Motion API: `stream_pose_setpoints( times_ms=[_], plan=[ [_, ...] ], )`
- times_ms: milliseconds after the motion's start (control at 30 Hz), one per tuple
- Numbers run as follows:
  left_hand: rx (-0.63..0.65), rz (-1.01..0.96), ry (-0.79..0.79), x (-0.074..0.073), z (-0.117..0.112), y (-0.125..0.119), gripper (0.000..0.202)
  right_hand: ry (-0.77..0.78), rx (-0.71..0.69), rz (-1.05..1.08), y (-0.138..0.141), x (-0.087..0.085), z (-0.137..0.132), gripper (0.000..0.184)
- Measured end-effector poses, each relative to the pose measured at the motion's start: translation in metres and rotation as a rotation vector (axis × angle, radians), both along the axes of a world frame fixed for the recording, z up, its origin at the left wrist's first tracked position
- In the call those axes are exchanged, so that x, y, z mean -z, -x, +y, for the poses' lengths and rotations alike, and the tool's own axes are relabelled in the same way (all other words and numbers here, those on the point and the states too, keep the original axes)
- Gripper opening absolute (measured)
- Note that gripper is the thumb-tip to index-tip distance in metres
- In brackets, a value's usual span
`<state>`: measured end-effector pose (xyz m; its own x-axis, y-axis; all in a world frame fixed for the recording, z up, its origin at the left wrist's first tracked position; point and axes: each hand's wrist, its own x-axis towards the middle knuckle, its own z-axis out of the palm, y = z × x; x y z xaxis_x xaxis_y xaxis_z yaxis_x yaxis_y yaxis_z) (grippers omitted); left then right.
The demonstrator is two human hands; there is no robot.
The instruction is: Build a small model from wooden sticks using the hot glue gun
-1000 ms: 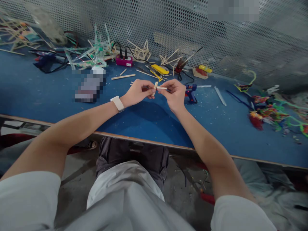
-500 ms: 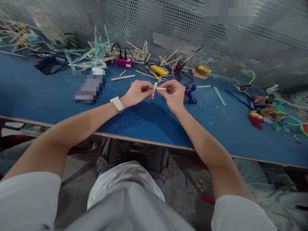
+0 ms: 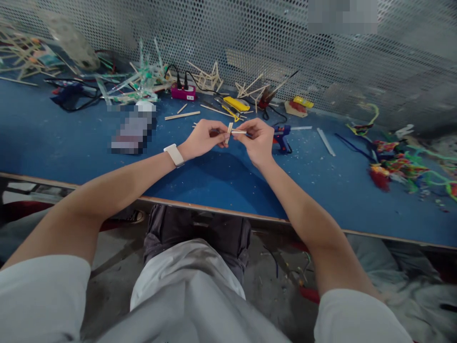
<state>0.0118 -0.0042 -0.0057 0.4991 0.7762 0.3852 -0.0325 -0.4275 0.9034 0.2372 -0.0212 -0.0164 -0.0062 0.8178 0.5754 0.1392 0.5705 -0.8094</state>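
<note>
Above the blue table, my left hand (image 3: 210, 136) pinches a short wooden stick piece (image 3: 230, 127) that stands nearly upright. My right hand (image 3: 257, 139) pinches another short wooden stick piece (image 3: 240, 132), held level, its left end against or very close to the upright one. Whether the two pieces are joined I cannot tell. Just right of my right hand lies a blue glue gun (image 3: 283, 138), partly hidden behind it, with a glue stick (image 3: 302, 128) jutting from its back.
Behind my hands lie a yellow cutter (image 3: 236, 104), a purple power strip (image 3: 183, 93) and loose wooden sticks (image 3: 183, 115). A blurred phone-like object (image 3: 132, 131) is at left. Colourful scraps (image 3: 400, 164) lie at right, another glue stick (image 3: 326, 142) nearer. A perforated metal panel (image 3: 250, 38) stands behind.
Almost nothing differs. Both hands keep their hold on the wooden stick pieces, and the view has shifted only very slightly.
</note>
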Motion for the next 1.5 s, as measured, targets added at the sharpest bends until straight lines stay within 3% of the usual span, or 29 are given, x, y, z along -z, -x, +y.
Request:
stream_pose_setpoints(
  times_ms=[1500],
  plan=[
    [0.008, -0.007, -0.011, -0.0006, -0.0001, 0.0002, 0.026, 0.040, 0.017, 0.007, 0.0067, -0.0088, -0.0060, 0.067]
  ],
)
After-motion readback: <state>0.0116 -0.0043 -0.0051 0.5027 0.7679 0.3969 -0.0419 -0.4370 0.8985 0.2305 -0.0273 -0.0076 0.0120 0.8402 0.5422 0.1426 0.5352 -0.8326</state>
